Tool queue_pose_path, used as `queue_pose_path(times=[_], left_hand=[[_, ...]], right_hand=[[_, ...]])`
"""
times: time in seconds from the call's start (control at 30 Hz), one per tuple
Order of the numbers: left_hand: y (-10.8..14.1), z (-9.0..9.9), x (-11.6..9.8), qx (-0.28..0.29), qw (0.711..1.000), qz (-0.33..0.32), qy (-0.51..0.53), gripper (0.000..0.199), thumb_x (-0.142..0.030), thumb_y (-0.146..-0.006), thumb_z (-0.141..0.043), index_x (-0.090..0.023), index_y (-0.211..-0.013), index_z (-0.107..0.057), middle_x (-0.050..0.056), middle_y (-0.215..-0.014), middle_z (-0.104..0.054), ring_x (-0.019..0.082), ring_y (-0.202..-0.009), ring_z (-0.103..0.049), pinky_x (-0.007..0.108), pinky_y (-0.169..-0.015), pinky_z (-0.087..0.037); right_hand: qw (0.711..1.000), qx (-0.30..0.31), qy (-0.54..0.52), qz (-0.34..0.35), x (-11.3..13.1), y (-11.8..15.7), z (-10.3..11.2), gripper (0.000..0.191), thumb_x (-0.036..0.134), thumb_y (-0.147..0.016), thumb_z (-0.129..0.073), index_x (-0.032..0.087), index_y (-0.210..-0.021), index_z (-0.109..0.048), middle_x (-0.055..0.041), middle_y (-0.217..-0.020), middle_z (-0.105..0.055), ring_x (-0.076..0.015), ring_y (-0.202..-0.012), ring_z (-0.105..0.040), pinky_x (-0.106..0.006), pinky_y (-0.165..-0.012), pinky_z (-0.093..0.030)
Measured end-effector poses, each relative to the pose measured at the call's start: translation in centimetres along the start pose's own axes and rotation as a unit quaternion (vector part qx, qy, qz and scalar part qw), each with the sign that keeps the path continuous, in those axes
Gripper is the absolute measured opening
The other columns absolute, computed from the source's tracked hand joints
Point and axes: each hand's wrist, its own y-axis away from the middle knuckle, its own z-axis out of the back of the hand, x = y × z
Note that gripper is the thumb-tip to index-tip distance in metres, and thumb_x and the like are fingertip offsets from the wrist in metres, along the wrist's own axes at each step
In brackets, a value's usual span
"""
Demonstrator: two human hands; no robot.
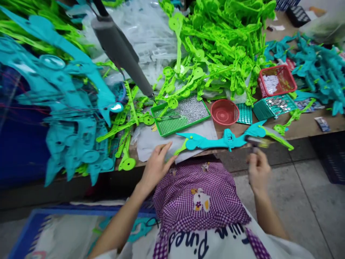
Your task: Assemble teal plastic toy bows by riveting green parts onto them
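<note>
A turquoise plastic part [207, 142] with lime-green arms at both ends lies along the front edge of the table. Beside its left end is my left hand [157, 163], fingers stretched out and apart, the thumb close to the tip of the left green arm [181, 148]. I cannot tell whether the thumb touches it. My right hand [258, 171], blurred by motion, is closed round the handle of what looks like a small hammer [253, 140]. The dark hammer head is over the right end of the turquoise part, near the joint with the right green arm [279, 138].
A green tray [167, 126] of small metal pieces sits behind, with a grey electric screwdriver [121, 54] hanging above. A red bowl [225, 112], a teal basket [275, 106] and a red basket [277, 81] stand rightward. Lime-green parts [223, 39] and turquoise parts [54, 90] are heaped around.
</note>
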Motion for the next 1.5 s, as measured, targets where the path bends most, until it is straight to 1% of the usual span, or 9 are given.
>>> queue_pose_path(times=[0.13,0.23,0.47,0.63,0.83,0.97,1.07,1.2,1.5], left_hand=[[-0.9,-1.1,1.7,0.098,0.994,-0.025,0.028,0.049,-0.035,-0.095,-0.054,-0.024,-0.143,-0.049,0.008,-0.106,-0.057,0.022,-0.098,-0.059,0.035,-0.088,-0.051],[-1.5,-2.2,1.6,0.082,0.995,-0.019,0.047,0.047,-0.033,-0.093,-0.057,-0.025,-0.140,-0.054,0.007,-0.104,-0.056,0.020,-0.097,-0.058,0.035,-0.090,-0.050],[-1.8,-2.4,1.9,0.087,0.991,0.014,0.104,0.047,-0.032,-0.088,-0.063,-0.029,-0.135,-0.059,0.003,-0.099,-0.054,0.018,-0.088,-0.057,0.033,-0.088,-0.050],[-1.9,-2.3,1.8,0.083,0.990,0.020,0.109,0.048,-0.032,-0.088,-0.064,-0.027,-0.135,-0.059,0.003,-0.097,-0.053,0.018,-0.088,-0.057,0.034,-0.088,-0.049],[-2.2,-2.4,1.7,0.080,0.987,0.029,0.139,0.050,-0.033,-0.087,-0.066,-0.027,-0.136,-0.058,0.003,-0.101,-0.056,0.019,-0.095,-0.058,0.035,-0.093,-0.049],[0.7,-1.6,1.8,-0.041,0.979,0.101,0.173,0.050,-0.040,-0.084,-0.067,-0.022,-0.131,-0.059,0.007,-0.113,-0.059,0.020,-0.101,-0.060,0.036,-0.093,-0.050],[5.2,-1.5,1.8,-0.165,0.932,0.245,0.207,0.044,-0.049,-0.084,-0.063,-0.016,-0.115,-0.062,0.008,-0.101,-0.064,0.020,-0.091,-0.064,0.035,-0.081,-0.054],[8.6,-3.0,1.1,-0.150,0.845,0.373,0.353,0.050,-0.060,-0.074,-0.066,-0.018,-0.101,-0.063,0.006,-0.087,-0.069,0.019,-0.077,-0.067,0.033,-0.071,-0.056],[4.7,-4.1,0.7,-0.178,0.721,0.450,0.496,0.047,-0.051,-0.053,-0.082,-0.017,-0.074,-0.058,0.002,-0.061,-0.067,0.017,-0.054,-0.065,0.027,-0.053,-0.052]], right_hand=[[0.950,0.259,0.009,0.174,3.8,3.1,-4.3,0.041,0.045,-0.098,-0.043,0.023,-0.122,-0.068,-0.0069,-0.094,-0.074,-0.0158,-0.072,-0.066,-0.026,-0.068,-0.052],[0.906,0.321,0.120,0.248,5.0,3.6,-6.1,0.044,0.038,-0.102,-0.035,0.026,-0.135,-0.061,-0.0046,-0.080,-0.070,-0.0138,-0.067,-0.064,-0.021,-0.062,-0.046],[0.878,0.261,0.221,0.336,6.1,2.6,-4.9,0.042,0.036,-0.102,-0.037,0.028,-0.136,-0.061,-0.0036,-0.071,-0.064,-0.0114,-0.060,-0.058,-0.021,-0.059,-0.040],[0.870,0.332,0.235,0.277,5.8,2.5,-5.3,0.041,0.034,-0.101,-0.041,0.030,-0.138,-0.058,-0.0047,-0.082,-0.071,-0.0133,-0.065,-0.064,-0.020,-0.057,-0.043],[0.935,0.252,-0.059,0.243,12.5,0.4,-6.1,0.042,0.037,-0.100,-0.044,0.028,-0.139,-0.057,-0.0058,-0.120,-0.071,-0.0204,-0.108,-0.068,-0.034,-0.091,-0.055],[0.934,0.225,-0.175,0.214,17.4,-0.5,-7.9,0.045,0.038,-0.101,-0.038,0.030,-0.144,-0.050,-0.0029,-0.126,-0.067,-0.0203,-0.118,-0.063,-0.040,-0.098,-0.053],[0.921,0.271,-0.168,0.225,15.4,0.3,-8.6,0.045,0.037,-0.099,-0.042,0.031,-0.142,-0.052,-0.0042,-0.126,-0.067,-0.0201,-0.114,-0.065,-0.038,-0.097,-0.054],[0.896,0.349,-0.016,0.273,9.2,2.7,-8.4,0.043,0.035,-0.100,-0.042,0.027,-0.140,-0.056,-0.0075,-0.100,-0.073,-0.0181,-0.084,-0.069,-0.028,-0.077,-0.055],[0.819,0.350,0.293,0.347,7.8,2.8,-8.8,0.043,0.032,-0.102,-0.038,0.034,-0.143,-0.050,-0.0032,-0.079,-0.066,-0.0119,-0.058,-0.058,-0.025,-0.050,-0.031]])
